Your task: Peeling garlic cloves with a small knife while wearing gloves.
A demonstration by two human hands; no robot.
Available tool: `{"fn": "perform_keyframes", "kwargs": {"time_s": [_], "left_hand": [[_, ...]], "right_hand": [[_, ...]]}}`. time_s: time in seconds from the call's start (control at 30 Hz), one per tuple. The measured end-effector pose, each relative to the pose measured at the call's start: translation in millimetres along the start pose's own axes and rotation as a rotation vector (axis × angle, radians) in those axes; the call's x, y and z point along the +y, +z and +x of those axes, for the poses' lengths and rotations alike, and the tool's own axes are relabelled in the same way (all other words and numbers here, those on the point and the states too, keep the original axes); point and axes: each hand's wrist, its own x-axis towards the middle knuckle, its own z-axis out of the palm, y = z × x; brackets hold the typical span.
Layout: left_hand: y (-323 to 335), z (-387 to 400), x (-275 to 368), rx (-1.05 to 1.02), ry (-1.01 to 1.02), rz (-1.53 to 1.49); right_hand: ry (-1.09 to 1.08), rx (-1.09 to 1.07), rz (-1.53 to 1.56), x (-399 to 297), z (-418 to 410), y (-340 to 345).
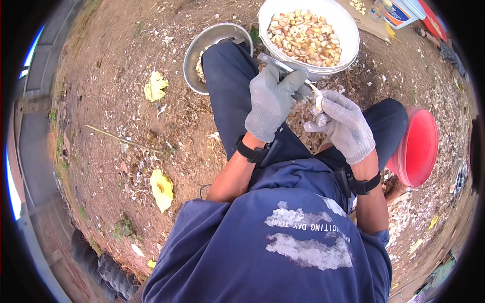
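My left hand (269, 100), in a grey knit glove, grips a small knife (278, 63) with a pale handle. Its narrow blade points down to the right and meets a whitish garlic clove (319, 102). That clove is pinched between the fingers of my right hand (344, 123), gloved the same way. Just beyond both hands stands a white bucket (350, 57) with many garlic cloves (305, 36), apparently still in their skins. A steel bowl (191, 77) of pale cloves sits past my left knee, which partly hides it. Dry garlic skins (303, 125) lie between my legs.
A red bucket (420, 147) leans by my right knee. At the far right are a pale blue tub (407, 13), a clear jar (376, 13) and cardboard (365, 23). Yellow leaves (162, 191) and a thin stick (125, 140) lie on the dirt at left.
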Motion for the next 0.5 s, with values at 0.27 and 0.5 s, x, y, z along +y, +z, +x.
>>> {"fn": "perform_keyframes", "kwargs": {"time_s": [0.27,0.5], "left_hand": [[-6.3,9.8,-0.2,0.095,-0.001,-0.017],[-24.4,11.1,6.8,0.034,-0.042,0.009]], "right_hand": [[0.036,-0.071,0.009,8.3,2.7,0.9],[-0.106,-0.023,0.045,9.7,8.4,5.5]]}}
